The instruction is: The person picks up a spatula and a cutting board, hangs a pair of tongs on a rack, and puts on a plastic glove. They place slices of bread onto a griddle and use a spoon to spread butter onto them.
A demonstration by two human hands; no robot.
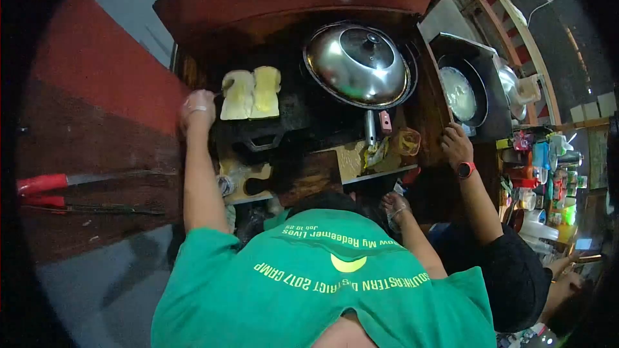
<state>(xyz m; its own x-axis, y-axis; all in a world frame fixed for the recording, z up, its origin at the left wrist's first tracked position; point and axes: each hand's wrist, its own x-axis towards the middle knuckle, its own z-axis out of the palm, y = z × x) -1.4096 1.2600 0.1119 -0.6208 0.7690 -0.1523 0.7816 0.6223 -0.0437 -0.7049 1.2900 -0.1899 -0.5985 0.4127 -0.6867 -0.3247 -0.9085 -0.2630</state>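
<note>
Your left hand (197,108), fingers curled so I cannot tell its grip, sits just beside the 2 bread slices (251,93) lying at its 3 o'clock on the griddle (293,119); your right hand (394,206) hangs well apart.

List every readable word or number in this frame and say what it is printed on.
"2017 CAMP", upside down: back of green shirt.
"My Redeemer Lives", upside down: same shirt.
"...STERN DISTRICT": same shirt, start cut off.
Small verse reference beside "Lives": too blurred.
Labels on shelf goods: too small.
</note>
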